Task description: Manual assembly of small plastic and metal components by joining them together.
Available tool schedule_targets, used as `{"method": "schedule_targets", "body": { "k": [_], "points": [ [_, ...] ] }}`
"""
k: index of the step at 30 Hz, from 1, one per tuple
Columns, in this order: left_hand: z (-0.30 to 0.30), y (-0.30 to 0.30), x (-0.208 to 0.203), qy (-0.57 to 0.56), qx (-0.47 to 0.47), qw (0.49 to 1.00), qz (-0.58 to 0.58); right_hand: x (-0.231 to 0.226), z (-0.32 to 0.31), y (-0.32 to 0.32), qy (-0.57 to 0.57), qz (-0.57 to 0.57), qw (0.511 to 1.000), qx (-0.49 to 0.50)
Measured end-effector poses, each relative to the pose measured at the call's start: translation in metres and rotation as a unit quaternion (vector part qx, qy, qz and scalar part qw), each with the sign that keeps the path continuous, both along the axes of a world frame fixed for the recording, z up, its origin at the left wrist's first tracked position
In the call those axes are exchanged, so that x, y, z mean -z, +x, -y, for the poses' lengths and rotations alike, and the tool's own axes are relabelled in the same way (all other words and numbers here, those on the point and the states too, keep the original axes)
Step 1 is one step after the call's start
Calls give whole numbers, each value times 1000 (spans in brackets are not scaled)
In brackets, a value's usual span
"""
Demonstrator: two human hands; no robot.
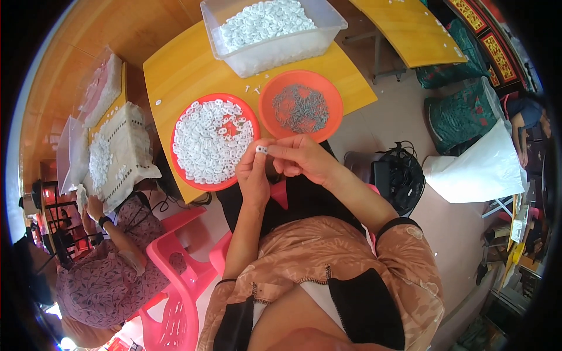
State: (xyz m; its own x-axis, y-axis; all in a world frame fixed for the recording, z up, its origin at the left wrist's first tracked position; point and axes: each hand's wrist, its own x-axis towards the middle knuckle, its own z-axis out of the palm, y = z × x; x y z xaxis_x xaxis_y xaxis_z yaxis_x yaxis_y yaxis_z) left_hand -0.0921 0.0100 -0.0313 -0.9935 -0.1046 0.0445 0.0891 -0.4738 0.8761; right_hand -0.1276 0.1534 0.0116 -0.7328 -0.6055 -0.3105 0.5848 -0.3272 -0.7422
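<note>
A small white plastic piece with two dark holes [261, 150] is pinched in my left hand [253, 178], between thumb and fingers. My right hand [307, 157] meets it from the right, its thumb and fingertips closed at the piece's edge; anything smaller between them is too small to make out. Both hands are over my lap, just off the table's near edge. Beside my left hand, a red round tray [256, 120] is heaped with similar white pieces [205, 143]. An orange bowl [334, 99] beyond my right hand holds many thin grey metal pins or screws [304, 111].
A clear plastic bin [281, 55] full of white pieces stands at the yellow table's [175, 67] far side. A few loose white bits lie near the bowls. At left, another person [111, 257] works at a cloth-covered table. A pink chair [170, 316] and a black bag [404, 181] flank me.
</note>
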Motion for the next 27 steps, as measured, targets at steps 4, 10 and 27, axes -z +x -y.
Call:
{"method": "schedule_targets", "body": {
  "k": [4, 10, 27],
  "points": [
    [-1, 4, -6, -6, -8, 1000, 10, 0, 3, 0, 3, 4, 1000, 4],
    [2, 16, -29, -50, -16, 998, -36, -18, -6, -18, 121, -66, 988, -70],
    [29, 70, -225, 98, 125, 882, -445, -4, 36, 18, 127, -202, 969, -62]
  ]
}}
